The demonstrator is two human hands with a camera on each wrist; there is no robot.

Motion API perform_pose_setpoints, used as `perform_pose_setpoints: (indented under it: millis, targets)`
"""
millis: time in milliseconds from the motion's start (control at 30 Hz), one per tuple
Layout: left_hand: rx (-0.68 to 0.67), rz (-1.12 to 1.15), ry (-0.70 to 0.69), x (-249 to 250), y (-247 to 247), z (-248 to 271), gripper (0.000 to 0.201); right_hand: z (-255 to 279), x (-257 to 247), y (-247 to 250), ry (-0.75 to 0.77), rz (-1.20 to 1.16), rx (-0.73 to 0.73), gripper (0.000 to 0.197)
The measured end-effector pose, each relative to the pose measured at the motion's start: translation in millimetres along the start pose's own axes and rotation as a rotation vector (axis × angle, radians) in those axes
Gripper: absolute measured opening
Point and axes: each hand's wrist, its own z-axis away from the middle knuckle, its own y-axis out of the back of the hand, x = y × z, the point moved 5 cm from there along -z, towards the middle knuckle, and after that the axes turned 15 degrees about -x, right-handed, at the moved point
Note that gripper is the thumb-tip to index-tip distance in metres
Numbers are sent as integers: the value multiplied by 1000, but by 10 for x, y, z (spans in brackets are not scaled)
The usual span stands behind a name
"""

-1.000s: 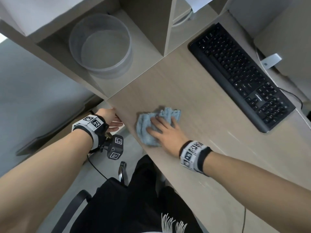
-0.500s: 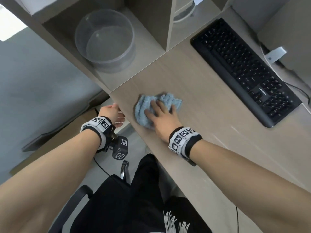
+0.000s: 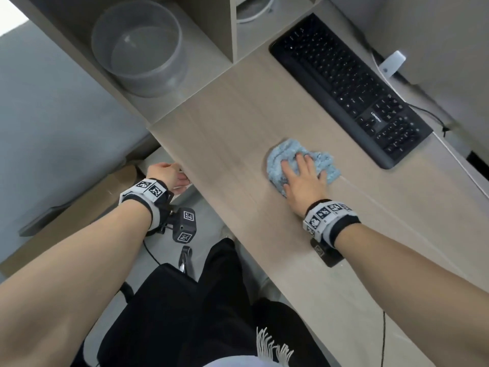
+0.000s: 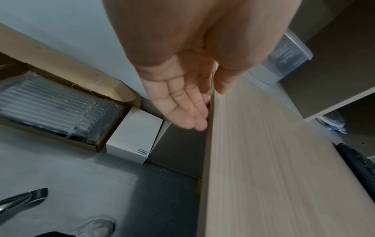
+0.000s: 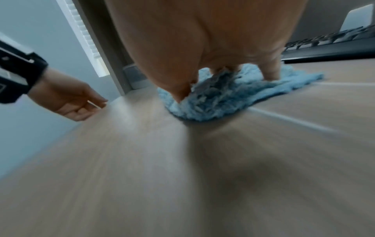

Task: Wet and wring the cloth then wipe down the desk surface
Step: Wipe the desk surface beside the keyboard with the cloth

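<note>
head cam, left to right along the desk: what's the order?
left hand at the desk edge → blue cloth under the right hand → black keyboard

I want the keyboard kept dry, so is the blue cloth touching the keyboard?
Apart. The head view shows a strip of bare desk between the blue cloth under the right hand and the keyboard.

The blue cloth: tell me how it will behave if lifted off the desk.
The cloth lies bunched in soft folds under the right hand, so it would probably droop limp. Its shaggy pile looks grippy, unlikely to slip. Faint streaks on the desk suggest it is damp, so slightly heavy.
</note>
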Motion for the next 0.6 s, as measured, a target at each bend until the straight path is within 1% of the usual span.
perform_pose_setpoints:
  millis: [67, 133, 200, 267, 300, 367, 400, 467, 533, 600]
  targets:
    - [5, 2, 30, -5, -4, -30, 28, -83, -283, -13, 40, 30, -17, 64]
    - [-4, 1, 73, -33, 4, -73, 35, -64, -610, -49, 153, 90, -29, 73]
    - [19, -3, 94, -39, 29, -112, 36, 71, -878, -173, 286, 161, -48, 80]
    - [35, -9, 110, -46, 37, -162, 34, 292, -961, -385, 394, 212, -88, 82]
    - [38, -13, 110, -37, 29, -171, 33, 392, -908, -485, 412, 232, -97, 80]
    - [86, -42, 88, -17, 34, -168, 26, 534, -635, -592, 364, 226, -101, 72]
    - [111, -59, 79, -12, 44, -175, 27, 571, -442, -599, 312, 199, -110, 67]
    - [98, -51, 91, -19, 31, -171, 26, 592, -15, -525, 172, 122, -121, 61]
    - [91, -50, 91, -24, 29, -161, 24, 546, 385, -388, 34, 32, -78, 60]
    - [90, -57, 77, -14, 30, -181, 27, 421, 634, -261, -83, -64, -28, 60]
